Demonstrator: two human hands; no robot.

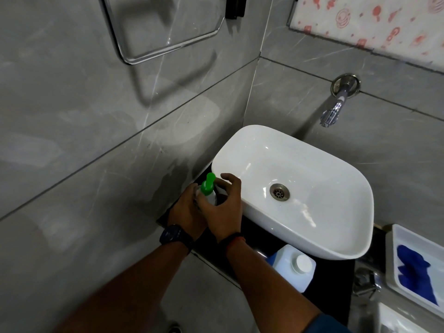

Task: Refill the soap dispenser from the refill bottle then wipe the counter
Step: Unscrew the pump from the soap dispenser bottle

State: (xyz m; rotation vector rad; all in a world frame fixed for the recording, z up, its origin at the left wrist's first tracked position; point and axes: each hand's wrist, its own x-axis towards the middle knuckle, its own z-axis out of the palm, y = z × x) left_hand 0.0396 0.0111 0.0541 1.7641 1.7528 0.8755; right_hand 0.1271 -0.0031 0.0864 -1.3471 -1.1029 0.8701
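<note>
Grey marble-look wall tiles point(96, 140) on two sides of the corner. White oval ceramic basin point(336, 236) sits on a black stone counter point(331, 282); chrome wall tap point(332, 111) above it. White rectangular tray point(394, 260), right of the basin, holds a crumpled blue cloth point(413, 267). Translucent white square plastic refill bottle point(288, 272), white cap on, stands upright on the counter's near edge, just beside the basin. Clear plastic soap dispenser point(212, 197) with green pump head point(208, 185) stands upright in the counter's far left corner, between both hands. Left hand point(186, 209) grips its body from the left. Right hand point(224, 207) curls round its right side, thumb across the front, index finger arched just beside the pump head
</note>
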